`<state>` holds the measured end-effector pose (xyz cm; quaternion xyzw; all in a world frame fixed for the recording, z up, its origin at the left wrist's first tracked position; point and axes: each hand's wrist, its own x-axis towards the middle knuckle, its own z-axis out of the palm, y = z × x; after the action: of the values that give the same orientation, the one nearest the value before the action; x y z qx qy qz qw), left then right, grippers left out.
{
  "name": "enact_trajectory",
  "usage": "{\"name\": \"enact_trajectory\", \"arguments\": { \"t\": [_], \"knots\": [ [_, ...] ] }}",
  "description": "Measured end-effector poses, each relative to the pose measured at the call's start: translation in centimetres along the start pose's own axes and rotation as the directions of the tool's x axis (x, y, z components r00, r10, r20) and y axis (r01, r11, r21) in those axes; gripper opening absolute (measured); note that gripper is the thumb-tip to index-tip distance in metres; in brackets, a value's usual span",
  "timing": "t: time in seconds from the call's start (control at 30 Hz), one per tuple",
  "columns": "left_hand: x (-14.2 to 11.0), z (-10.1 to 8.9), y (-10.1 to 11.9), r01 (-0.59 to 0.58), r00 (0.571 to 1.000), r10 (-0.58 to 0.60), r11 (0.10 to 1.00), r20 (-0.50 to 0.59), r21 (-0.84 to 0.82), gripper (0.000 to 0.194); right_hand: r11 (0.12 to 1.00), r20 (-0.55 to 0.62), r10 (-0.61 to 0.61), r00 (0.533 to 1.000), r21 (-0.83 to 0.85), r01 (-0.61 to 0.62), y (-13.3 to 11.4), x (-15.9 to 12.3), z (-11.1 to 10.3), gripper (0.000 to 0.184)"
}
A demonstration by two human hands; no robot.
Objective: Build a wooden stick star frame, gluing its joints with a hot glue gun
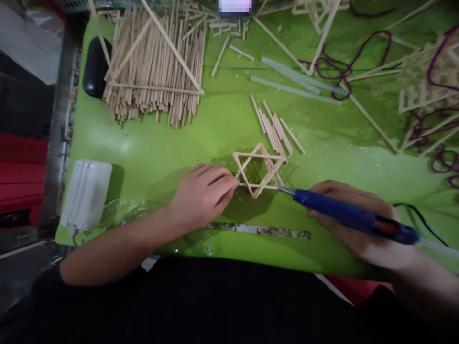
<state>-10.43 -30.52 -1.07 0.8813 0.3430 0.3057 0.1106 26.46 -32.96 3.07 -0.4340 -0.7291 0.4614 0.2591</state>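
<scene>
Between my hands is a small star-shaped frame (263,185) made of thin wooden sticks, raised in three dimensions. My left hand (208,191) pinches its left corner between thumb and fingers. In my right hand (353,215) lies a blue hot glue gun (337,208), its metal nozzle touching or very close to the frame's lower right corner. A translucent glue stick (439,247) sticks out of the gun's rear end. Just beyond the frame, several short wooden sticks (274,126) lie side by side on the green table (222,138).
A big pile of wooden sticks (154,67) lies at the back left, with a stick triangle on top. Spare glue sticks (294,88) and purple cord (340,71) lie at the back right. A white box (88,193) stands left; a flat strip (258,230) lies in front.
</scene>
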Motion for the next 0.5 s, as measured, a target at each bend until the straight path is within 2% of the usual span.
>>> {"name": "enact_trajectory", "arguments": {
  "t": [0.1,0.37,0.5],
  "knots": [
    [0.08,-0.16,0.05,0.001,1.000,-0.001,1.000,0.006,-0.004,0.013,1.000,0.046,-0.028,0.999,0.006,0.028,0.61,0.38,0.47,0.018],
    [0.18,-0.24,0.11,0.004,1.000,-0.004,1.000,0.012,0.003,0.013,0.999,0.036,0.040,0.999,-0.018,-0.039,0.97,0.17,1.01,0.020],
    [0.15,-0.17,0.18,0.004,1.000,-0.004,1.000,0.006,-0.002,0.012,1.000,0.026,0.024,0.999,-0.013,-0.024,0.91,0.20,1.12,0.022]
  ]
}}
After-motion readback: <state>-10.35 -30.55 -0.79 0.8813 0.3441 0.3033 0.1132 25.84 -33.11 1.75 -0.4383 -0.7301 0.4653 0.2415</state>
